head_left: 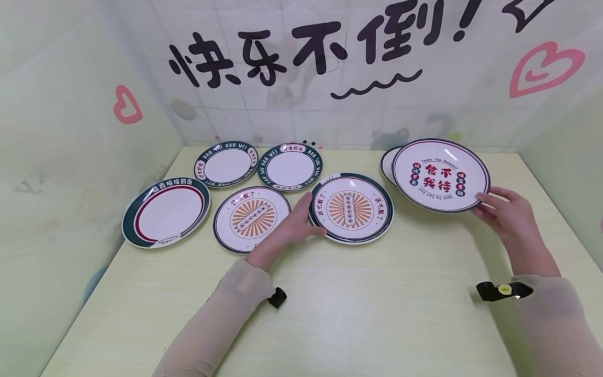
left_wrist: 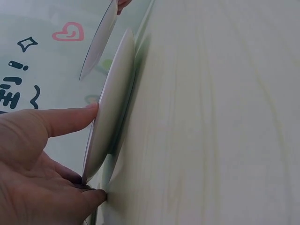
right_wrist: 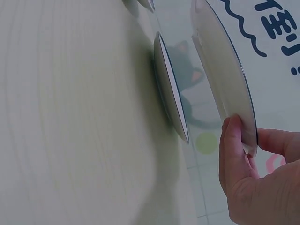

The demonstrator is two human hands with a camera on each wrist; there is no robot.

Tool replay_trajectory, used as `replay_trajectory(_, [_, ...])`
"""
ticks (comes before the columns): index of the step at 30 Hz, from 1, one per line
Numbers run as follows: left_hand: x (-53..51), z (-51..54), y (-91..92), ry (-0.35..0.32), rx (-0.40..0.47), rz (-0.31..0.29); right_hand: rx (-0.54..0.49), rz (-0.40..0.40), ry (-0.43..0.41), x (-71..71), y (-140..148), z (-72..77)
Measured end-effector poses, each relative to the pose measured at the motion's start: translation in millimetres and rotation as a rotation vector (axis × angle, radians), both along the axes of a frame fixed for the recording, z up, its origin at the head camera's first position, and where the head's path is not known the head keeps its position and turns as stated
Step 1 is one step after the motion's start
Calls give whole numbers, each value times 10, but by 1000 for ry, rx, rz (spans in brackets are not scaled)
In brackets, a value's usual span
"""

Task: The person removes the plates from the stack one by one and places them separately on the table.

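Observation:
My right hand pinches the right rim of a white plate with red characters, thumb on top and fingers beneath. That plate is off the table, tilted, and partly covers another plate lying behind it. My left hand grips the left rim of a white plate with an orange sunburst; in the left wrist view its thumb lies on the rim and fingers are at the lower edge. A teal-edged plate seems to lie under this one. Another sunburst plate lies left of that hand.
Two teal-rimmed plates lie along the back wall. A plate with a green and red border is at the far left. Walls printed with characters and hearts enclose the pale table at the back and sides.

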State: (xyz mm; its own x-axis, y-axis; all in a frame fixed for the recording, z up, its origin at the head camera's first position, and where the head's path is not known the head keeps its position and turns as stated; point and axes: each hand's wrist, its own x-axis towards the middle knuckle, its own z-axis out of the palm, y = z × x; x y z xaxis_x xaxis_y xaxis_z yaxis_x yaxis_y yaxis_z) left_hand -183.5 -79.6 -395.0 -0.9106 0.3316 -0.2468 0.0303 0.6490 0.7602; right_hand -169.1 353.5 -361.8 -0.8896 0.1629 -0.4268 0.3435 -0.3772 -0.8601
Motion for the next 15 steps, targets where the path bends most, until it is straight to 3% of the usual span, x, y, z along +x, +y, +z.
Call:
replay_trajectory(7, [2,10,-4,2,-8,-5,3,-53,-46,14,93,-24])
replay_trajectory(15, [9,20,-9,-2,-5,-2,-63,-119,-53,11,172,-44])
